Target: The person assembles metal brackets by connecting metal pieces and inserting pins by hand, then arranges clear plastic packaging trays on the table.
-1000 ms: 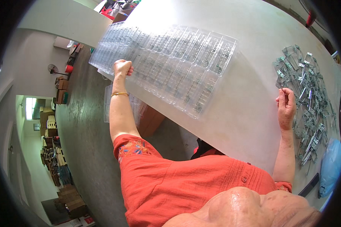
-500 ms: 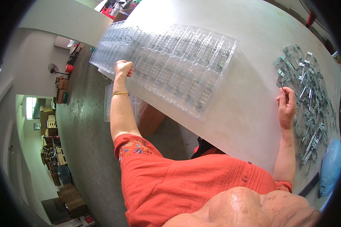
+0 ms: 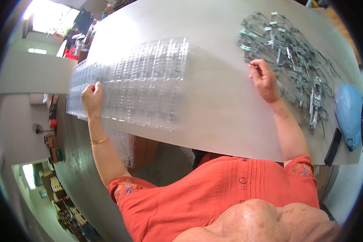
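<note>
Over the near left part of the clear plastic compartment trays (image 3: 149, 103), my left hand (image 3: 92, 99) is closed in a fist; whatever it may hold is hidden. Small metal pieces seem to lie in the trays' compartments, though glare blurs them. At the left edge of a heap of thin grey metal parts (image 3: 292, 60) is my right hand (image 3: 266, 82), its thumb and fingers pinched together. A small dark tip shows at the pinch, too small to name. The heap's parts are tangled rods and small plates.
The pale table (image 3: 218, 121) carries the trays and the heap. To the right sit a blue plastic bag (image 3: 349, 115) and a black flat bar (image 3: 332, 147) near the edge. Below the table's left side are more clear trays (image 3: 123, 147) and a brown box (image 3: 143, 153).
The view has turned, so the trays and heap appear further left. My left fist has shifted further over the trays' left part. My right hand remains pinched beside the heap.
</note>
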Tool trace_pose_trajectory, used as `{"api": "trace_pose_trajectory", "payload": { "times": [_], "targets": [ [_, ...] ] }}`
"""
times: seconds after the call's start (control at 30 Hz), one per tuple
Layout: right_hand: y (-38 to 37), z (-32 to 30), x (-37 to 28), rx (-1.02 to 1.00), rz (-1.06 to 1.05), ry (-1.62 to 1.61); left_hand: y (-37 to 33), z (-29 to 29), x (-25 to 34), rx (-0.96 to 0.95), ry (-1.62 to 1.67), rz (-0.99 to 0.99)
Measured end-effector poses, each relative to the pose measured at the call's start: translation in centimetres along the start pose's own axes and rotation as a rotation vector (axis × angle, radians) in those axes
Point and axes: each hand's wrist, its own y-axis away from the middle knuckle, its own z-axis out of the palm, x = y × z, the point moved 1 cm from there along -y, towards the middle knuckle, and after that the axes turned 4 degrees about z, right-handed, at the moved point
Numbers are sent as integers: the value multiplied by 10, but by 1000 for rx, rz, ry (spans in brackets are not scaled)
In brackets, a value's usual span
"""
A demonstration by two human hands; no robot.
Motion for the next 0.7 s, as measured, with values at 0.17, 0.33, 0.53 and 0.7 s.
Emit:
{"api": "trace_pose_trajectory", "payload": {
  "times": [0.17, 0.33, 0.53, 0.7],
  "targets": [
    [1, 1, 3, -19, -20, -32, 25, -3, 134, -36, 131, 196],
    [4, -4, -4, -11, -11, -15, 81, -9, 267, -322, 275, 435],
    [7, -2, -9, -104, -231, 104, 117, 11, 364, -284, 287, 857],
    [12, 4, -8, -204, -395, 169, 88, 78, 402, -342, 432, 765]
  ]
}}
